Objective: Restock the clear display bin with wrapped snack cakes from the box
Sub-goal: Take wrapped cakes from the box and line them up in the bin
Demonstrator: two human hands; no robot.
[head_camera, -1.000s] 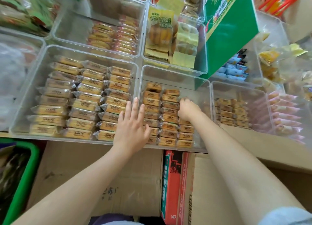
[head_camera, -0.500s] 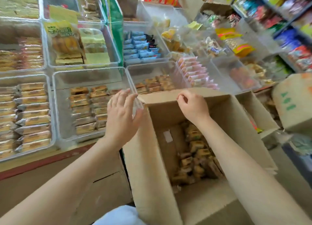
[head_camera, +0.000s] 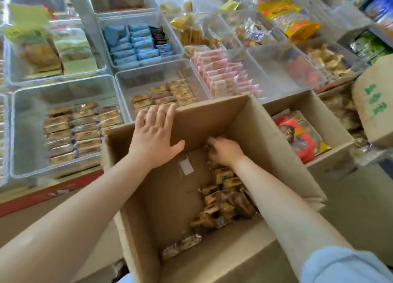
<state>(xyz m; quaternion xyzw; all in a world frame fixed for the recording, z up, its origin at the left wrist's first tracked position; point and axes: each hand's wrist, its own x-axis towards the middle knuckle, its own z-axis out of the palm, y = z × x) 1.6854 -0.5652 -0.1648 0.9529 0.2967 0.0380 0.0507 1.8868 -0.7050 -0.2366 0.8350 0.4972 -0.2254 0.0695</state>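
While the open cardboard box (head_camera: 170, 197) stands nearest, its bare floor takes up the left half and loose wrapped snack cakes (head_camera: 221, 199) lie heaped along its right wall, with a few strays at the near edge. The right hand (head_camera: 223, 149) is down among the cakes by the far wall, fingers curled into the pile; whether they have closed on one I cannot tell. The left hand (head_camera: 155, 134) lies flat and spread, holding nothing, over the box's far left rim. Half a second ago the right hand was up on that far rim; now it is inside, and the left has come from the bin's edge onto the cardboard. Right of this box a second carton (head_camera: 319, 104) holds red and orange packets. Beyond the far rim sits the clear display bin (head_camera: 148, 78), with cakes only along its near edge and the rest of its floor bare. Left of it, another bin (head_camera: 25, 134) carries three rows of similar cakes, its left strip free.
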